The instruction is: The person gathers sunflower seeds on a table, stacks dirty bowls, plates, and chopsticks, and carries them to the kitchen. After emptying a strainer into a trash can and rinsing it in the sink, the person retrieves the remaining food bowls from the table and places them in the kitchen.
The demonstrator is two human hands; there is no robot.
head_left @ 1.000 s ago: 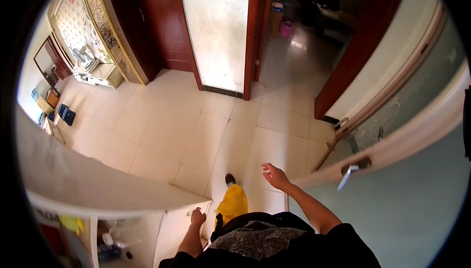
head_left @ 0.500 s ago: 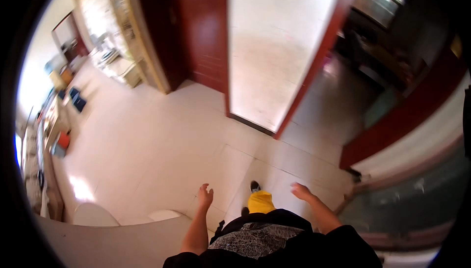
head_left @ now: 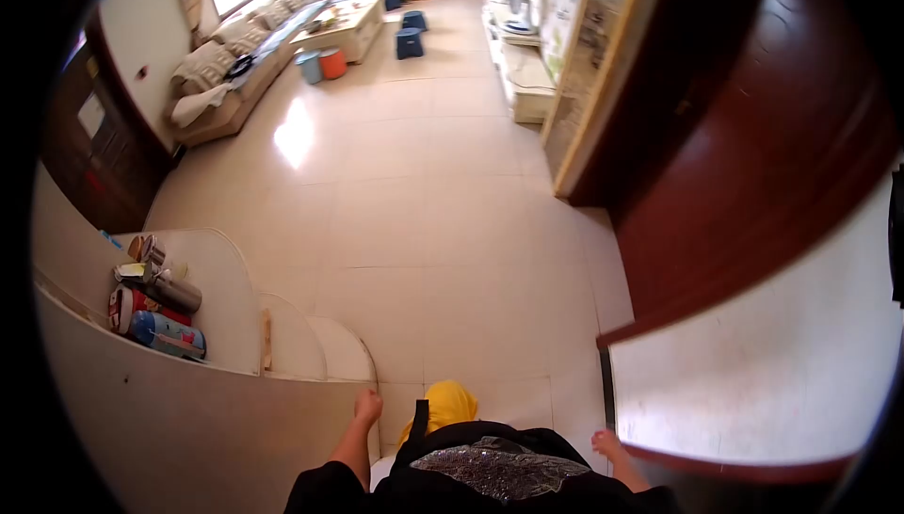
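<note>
Hands first: our left hand (head_left: pixel 367 407) hangs low, fingers curled loosely around nothing, right beside the near end of the white curved shelf unit (head_left: pixel 188 420). Our right hand (head_left: pixel 605 442) is down at our side, empty as far as we can see, though its fingers are partly hidden by our dark top, so we cannot tell how far they are closed. It hangs close to the corner of the white wall (head_left: pixel 753 363) on the right.

We judge the main risk to be a knock: the left hand or hip could clip the shelf edge as we walk past. A bump could shake the cans and bottles (head_left: pixel 155 302) crowded on the upper tier at the left. On the right, the corner and the dark red door (head_left: pixel 753 156) leave a narrow passage, so a swinging right hand might strike it. Our yellow trouser leg (head_left: pixel 444 406) steps onto the glossy floor tiles (head_left: pixel 424 213), which look slippery.
</note>
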